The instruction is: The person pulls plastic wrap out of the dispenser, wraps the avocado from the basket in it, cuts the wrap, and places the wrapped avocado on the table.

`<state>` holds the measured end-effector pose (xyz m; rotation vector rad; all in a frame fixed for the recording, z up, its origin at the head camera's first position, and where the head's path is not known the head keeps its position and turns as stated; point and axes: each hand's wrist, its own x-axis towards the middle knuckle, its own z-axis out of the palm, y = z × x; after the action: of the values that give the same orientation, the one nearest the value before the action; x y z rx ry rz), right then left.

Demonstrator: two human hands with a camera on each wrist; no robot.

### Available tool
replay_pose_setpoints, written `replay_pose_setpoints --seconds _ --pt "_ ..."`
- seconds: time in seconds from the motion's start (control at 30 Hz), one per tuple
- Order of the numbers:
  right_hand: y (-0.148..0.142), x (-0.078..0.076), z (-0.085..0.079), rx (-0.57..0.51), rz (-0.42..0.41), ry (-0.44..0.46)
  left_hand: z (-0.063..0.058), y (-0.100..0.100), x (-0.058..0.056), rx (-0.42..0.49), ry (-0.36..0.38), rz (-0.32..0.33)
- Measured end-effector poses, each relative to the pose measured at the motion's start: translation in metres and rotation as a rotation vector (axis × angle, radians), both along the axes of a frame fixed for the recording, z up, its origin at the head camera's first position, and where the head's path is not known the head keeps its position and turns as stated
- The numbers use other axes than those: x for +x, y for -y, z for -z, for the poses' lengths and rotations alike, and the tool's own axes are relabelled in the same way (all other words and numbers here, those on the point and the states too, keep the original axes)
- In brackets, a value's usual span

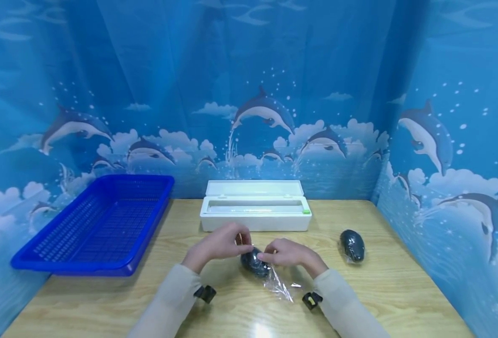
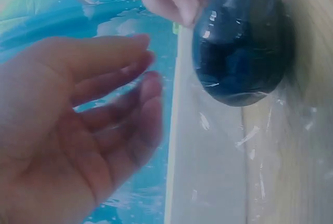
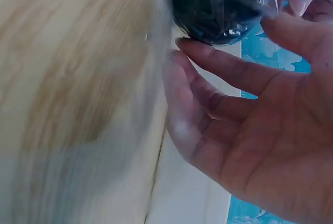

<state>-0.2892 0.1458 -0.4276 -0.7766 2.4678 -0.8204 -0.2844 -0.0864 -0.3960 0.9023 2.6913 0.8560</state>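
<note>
A dark, smooth oval object [image 1: 255, 263] in clear plastic film lies between the two hands in the head view. My right hand [image 1: 289, 253] holds it, with the index finger under its edge and the thumb at the film, as the right wrist view shows [image 3: 260, 140]. Loosely bent, my left hand [image 1: 225, 244] is close beside the object. In the left wrist view a gap separates those fingers [image 2: 151, 114] from the oval object [image 2: 242, 41], and I see nothing between them. Loose film [image 1: 280, 284] trails from the object toward the front.
Behind the hands stands a white box [image 1: 255, 223] with its lid raised and a green piece at its right end. A second dark oval object [image 1: 353, 246] in film lies to the right. At left is a blue plastic basket [image 1: 132, 263]. Dolphin-print curtains surround the wooden table.
</note>
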Motion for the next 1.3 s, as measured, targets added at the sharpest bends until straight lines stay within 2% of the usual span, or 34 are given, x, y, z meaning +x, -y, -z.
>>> replay_pose_setpoints --seconds 0.2,0.43,0.57,0.7,0.87,1.07,1.3 --pt "0.001 0.002 -0.001 0.014 0.033 0.041 0.0 0.002 0.004 -0.067 0.058 0.011" --pt "0.001 0.003 -0.004 0.015 0.029 0.114 0.008 -0.004 0.003 -0.048 0.051 0.023" --pt "-0.002 0.002 -0.009 0.021 0.05 -0.003 0.01 -0.006 0.002 -0.052 0.053 0.0" --pt "-0.003 -0.001 -0.012 -0.066 0.09 -0.142 0.011 -0.005 0.002 -0.041 0.067 -0.022" --pt "-0.001 -0.004 -0.008 -0.172 0.026 -0.236 0.012 -0.003 0.001 -0.027 0.069 -0.019" --pt "-0.001 -0.003 -0.003 -0.151 -0.068 -0.264 0.012 -0.003 0.002 -0.024 0.104 -0.035" --pt "-0.002 -0.002 0.002 -0.058 -0.129 -0.199 0.013 -0.001 0.004 -0.029 0.11 -0.051"
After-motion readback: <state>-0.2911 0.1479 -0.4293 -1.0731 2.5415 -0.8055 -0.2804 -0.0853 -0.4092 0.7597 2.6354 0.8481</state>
